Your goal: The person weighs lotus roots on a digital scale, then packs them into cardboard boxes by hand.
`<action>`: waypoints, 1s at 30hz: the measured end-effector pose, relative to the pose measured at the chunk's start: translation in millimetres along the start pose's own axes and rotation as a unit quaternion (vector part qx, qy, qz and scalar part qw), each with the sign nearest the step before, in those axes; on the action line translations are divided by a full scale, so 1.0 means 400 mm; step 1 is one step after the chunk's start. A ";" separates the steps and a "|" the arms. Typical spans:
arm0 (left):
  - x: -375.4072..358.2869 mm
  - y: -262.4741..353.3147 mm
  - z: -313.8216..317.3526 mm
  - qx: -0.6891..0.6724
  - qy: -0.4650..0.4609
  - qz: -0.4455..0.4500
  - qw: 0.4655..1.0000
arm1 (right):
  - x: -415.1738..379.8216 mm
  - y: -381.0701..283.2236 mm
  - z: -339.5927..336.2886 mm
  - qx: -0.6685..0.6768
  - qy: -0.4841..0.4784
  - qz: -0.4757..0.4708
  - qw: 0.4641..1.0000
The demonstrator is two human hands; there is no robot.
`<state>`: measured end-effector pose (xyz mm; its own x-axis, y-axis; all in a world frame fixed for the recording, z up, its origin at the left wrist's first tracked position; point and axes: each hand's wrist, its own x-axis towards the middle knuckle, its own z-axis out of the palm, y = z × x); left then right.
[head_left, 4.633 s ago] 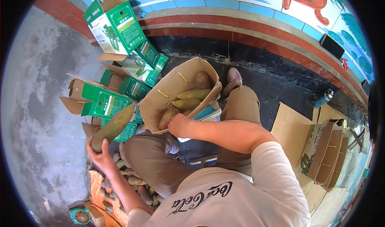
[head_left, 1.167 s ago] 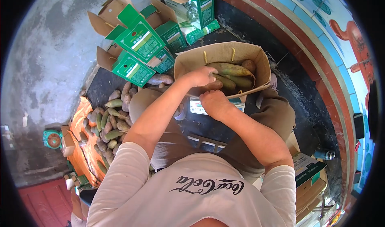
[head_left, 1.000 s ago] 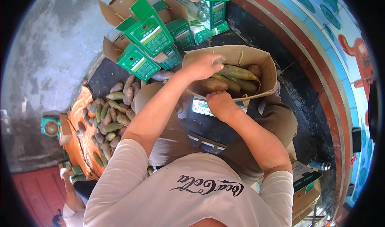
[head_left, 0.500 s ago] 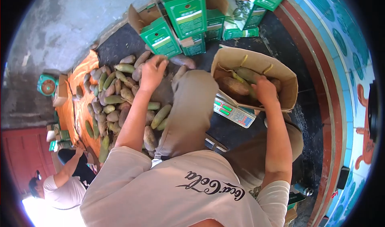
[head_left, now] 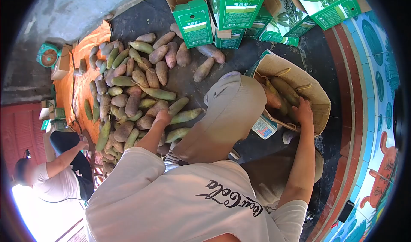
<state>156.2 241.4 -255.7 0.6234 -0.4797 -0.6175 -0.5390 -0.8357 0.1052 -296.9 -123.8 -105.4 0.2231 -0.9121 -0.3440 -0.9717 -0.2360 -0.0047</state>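
Observation:
My left hand (head_left: 162, 117) is low over the root pile, touching or just above a brownish root (head_left: 157, 108) beside a green radish (head_left: 178, 106). Its fingers point down and are mostly hidden. My right hand (head_left: 304, 112) reaches into an open cardboard box (head_left: 312, 79), fingers apart, against the roots near the box's side. Inside lie a long greenish-brown radish (head_left: 285, 91) and a reddish root (head_left: 272, 97), with thin stringy tails. The box rests on a digital scale (head_left: 264, 127), whose keypad shows beside my knee.
Many green and reddish-brown roots spread over an orange sheet (head_left: 79, 109) and dark floor. Green printed cartons (head_left: 195, 26) stand at the back. A small fan (head_left: 48, 55) is at far left, and another person (head_left: 58, 173) sits at lower left. A tiled wall (head_left: 376, 71) bounds the right.
My left hand has come down from above the pile's far side onto its near edge. My right hand stays in the box, fingers now more spread. The view has shifted.

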 end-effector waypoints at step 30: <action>0.425 0.424 0.069 -0.129 0.026 -0.027 0.991 | -0.071 0.019 -0.103 0.109 -0.042 0.005 0.993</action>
<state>155.2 25.3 -364.4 0.6795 -0.4404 -0.5868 -0.3458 -0.8976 0.2732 -307.4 -113.6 -57.0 0.2151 -0.8810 -0.4214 -0.9694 -0.1404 -0.2011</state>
